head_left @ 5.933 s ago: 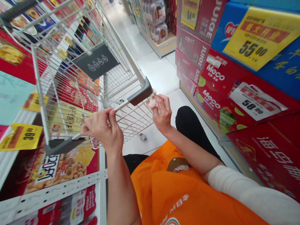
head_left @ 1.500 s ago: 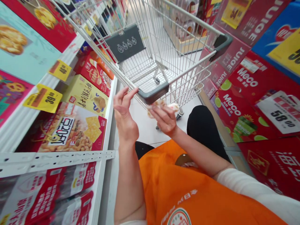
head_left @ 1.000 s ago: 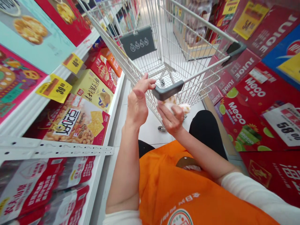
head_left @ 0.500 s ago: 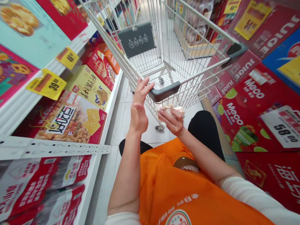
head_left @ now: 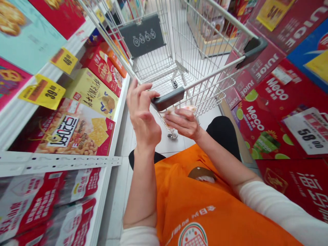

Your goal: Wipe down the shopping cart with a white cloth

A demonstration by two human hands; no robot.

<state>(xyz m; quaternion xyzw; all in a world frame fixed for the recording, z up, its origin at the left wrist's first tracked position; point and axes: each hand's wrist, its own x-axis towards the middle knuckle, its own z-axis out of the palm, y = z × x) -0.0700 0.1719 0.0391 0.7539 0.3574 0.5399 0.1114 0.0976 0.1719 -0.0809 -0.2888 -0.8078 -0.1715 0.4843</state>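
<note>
My left hand (head_left: 143, 116) is raised at the near left corner of the shopping cart (head_left: 202, 80), fingers bent and apart, with nothing in it. Its fingertips are beside the left end of the dark grey handle grip (head_left: 169, 98). Just below that grip, my right hand (head_left: 183, 123) has its fingers pressed round a pale patterned cloth (head_left: 189, 108). Part of the cloth is hidden behind the fingers. The wire basket of the cart shows no goods inside.
At the left is a white shelf (head_left: 112, 160) with boxed snacks and yellow price tags. Red drink cartons (head_left: 266, 112) are stacked at the right. A display stand (head_left: 215, 46) is beyond the cart.
My left hand has shifted left, its fingers more curled. My right hand and the cloth have moved slightly left. The cart appears a little further left in view.
</note>
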